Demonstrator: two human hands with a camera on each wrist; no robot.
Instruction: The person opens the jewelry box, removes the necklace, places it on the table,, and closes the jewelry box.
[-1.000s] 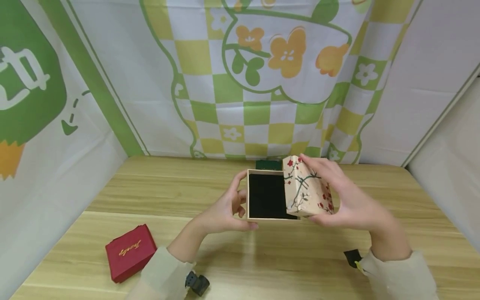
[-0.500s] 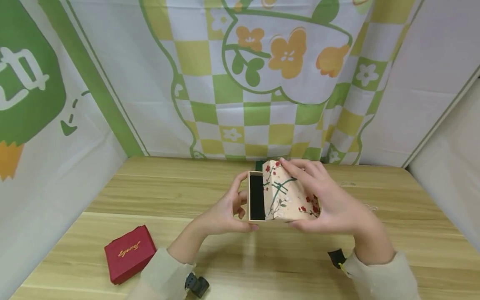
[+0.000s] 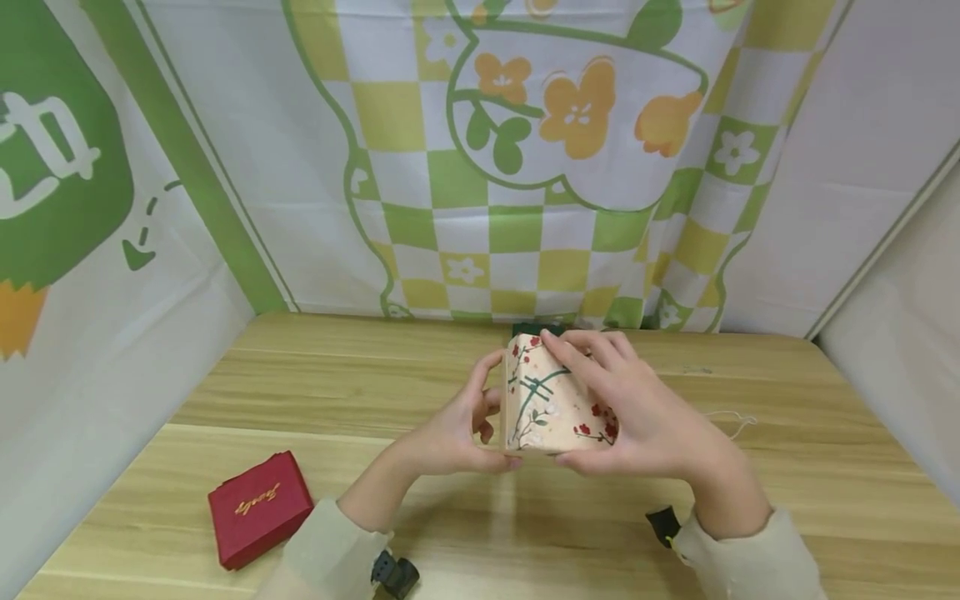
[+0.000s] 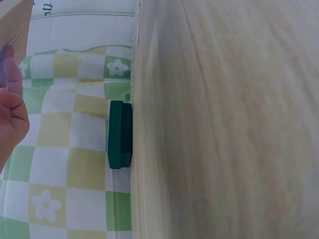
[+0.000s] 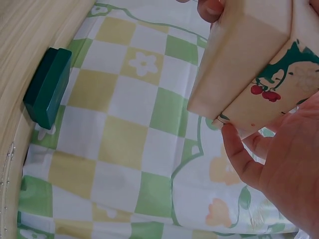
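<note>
Between both hands, above the wooden table, is a cream gift box (image 3: 551,404) whose cover carries red blossoms and green branches. My left hand (image 3: 450,437) grips its plain left end, thumb below and fingers behind. From the right, my right hand (image 3: 637,417) holds the patterned cover (image 5: 289,79), fingers over the top and thumb along the lower edge. A seam separates the cover from the plain cream part (image 5: 239,55) in the right wrist view. The black inside is hidden. Only a corner of the box shows in the left wrist view.
A dark red box (image 3: 261,510) with gold lettering lies on the table at left. Against the curtain at the back stands a green box (image 4: 120,134). Thin white string (image 3: 738,421) lies at right. A black piece (image 3: 663,527) is beside the right sleeve.
My right hand has moved left with the patterned cover, over the black interior, until it is hidden. The left hand has stayed almost in place.
</note>
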